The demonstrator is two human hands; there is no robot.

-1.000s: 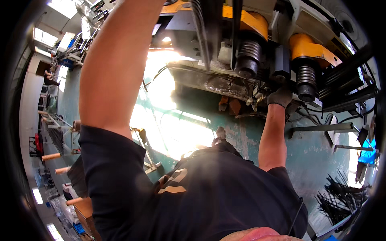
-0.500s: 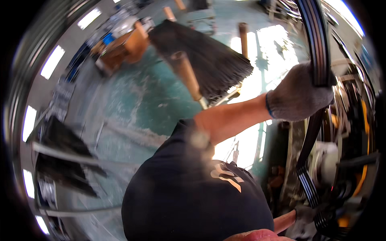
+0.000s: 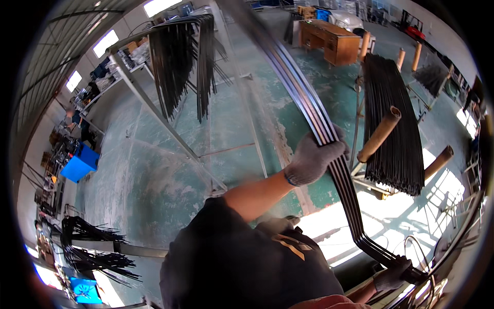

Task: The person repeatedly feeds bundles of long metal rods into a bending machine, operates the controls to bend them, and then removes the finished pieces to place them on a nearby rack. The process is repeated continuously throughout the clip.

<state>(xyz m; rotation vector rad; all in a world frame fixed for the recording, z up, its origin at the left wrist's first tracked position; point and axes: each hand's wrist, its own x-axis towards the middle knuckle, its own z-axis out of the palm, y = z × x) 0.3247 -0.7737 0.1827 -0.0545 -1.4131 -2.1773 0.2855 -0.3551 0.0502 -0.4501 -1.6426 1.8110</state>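
Both gloved hands are closed around one bundle of bent metal rods (image 3: 309, 110): the left hand (image 3: 314, 157) grips it partway along its long straight run, and the right hand (image 3: 392, 273) grips the short end just past the bend, low and near on the right. The bundle's long axis runs from that near-right bend up and away to the far left, passing above the green floor (image 3: 154, 175). Its free far end lies nearer the left hand, pointing between the rack of hanging rods (image 3: 180, 51) on the left and the rod stack (image 3: 391, 118) on the right.
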